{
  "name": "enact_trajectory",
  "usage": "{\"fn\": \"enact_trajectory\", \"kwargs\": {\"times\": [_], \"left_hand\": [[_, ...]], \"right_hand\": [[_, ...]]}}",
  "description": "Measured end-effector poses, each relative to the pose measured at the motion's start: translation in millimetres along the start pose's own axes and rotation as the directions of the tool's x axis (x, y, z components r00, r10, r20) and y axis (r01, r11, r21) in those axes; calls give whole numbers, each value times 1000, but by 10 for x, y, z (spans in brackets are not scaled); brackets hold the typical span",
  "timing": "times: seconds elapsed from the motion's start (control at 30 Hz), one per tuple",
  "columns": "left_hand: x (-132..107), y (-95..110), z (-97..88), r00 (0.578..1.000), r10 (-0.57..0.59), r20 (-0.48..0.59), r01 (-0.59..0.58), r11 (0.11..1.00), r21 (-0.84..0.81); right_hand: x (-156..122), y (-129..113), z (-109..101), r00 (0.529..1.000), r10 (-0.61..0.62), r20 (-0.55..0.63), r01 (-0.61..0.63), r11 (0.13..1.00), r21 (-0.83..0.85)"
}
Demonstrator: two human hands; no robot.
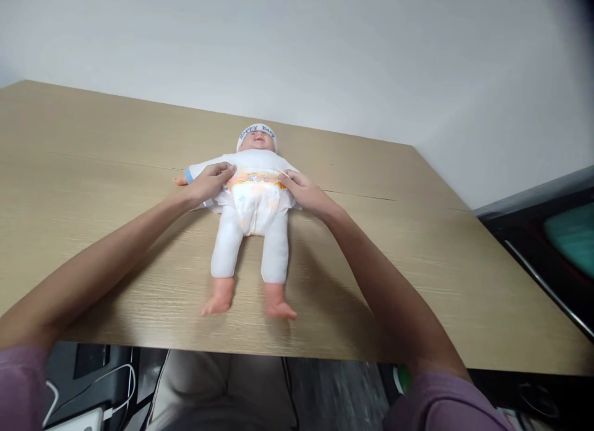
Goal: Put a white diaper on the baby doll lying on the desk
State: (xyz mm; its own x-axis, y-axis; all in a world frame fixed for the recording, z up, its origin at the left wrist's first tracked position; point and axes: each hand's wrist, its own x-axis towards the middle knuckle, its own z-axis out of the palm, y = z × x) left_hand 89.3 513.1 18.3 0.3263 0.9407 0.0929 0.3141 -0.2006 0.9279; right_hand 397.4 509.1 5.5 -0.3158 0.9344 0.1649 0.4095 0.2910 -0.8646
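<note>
A baby doll (275, 248) in white clothes and a lettered white cap lies on its back, feet toward me. A white diaper (255, 205) with an orange patterned waistband is between its legs and up over its belly. At the waistband's left end, my left hand (212, 180) is closed, thumb and fingers together at the diaper's edge. My right hand (304, 191) pinches the diaper's waistband at the other end. White side flaps of the diaper stick out below both hands. The fingertips are partly hidden against the doll's body.
The doll lies on a wooden table (116, 134) with a pale wall (278, 54) behind it. A dark object with a glassy panel (573, 233) stands by the right edge. Below the front edge are a white cable (132, 381) and dark equipment.
</note>
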Motion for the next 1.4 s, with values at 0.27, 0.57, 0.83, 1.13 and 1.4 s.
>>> {"fn": "enact_trajectory", "kwargs": {"times": [0.27,0.57,0.83,1.13,1.4], "left_hand": [[15,285,-57,975,62,-211,34,906,422],[-127,814,467,822,549,151,-517,609,601],[57,669,795,876,348,335,-480,545,687],[47,667,792,898,321,299,-434,543,719],[1,761,825,920,278,275,-386,528,756]], "right_hand": [[-258,-91,-129,943,-165,-287,112,975,-193],[-916,261,107,870,-275,-409,39,866,-499],[-867,440,203,880,-70,-470,-195,848,-492],[-828,354,124,873,121,-473,-351,829,-435],[-866,244,3,928,189,-321,-288,911,-296]]}}
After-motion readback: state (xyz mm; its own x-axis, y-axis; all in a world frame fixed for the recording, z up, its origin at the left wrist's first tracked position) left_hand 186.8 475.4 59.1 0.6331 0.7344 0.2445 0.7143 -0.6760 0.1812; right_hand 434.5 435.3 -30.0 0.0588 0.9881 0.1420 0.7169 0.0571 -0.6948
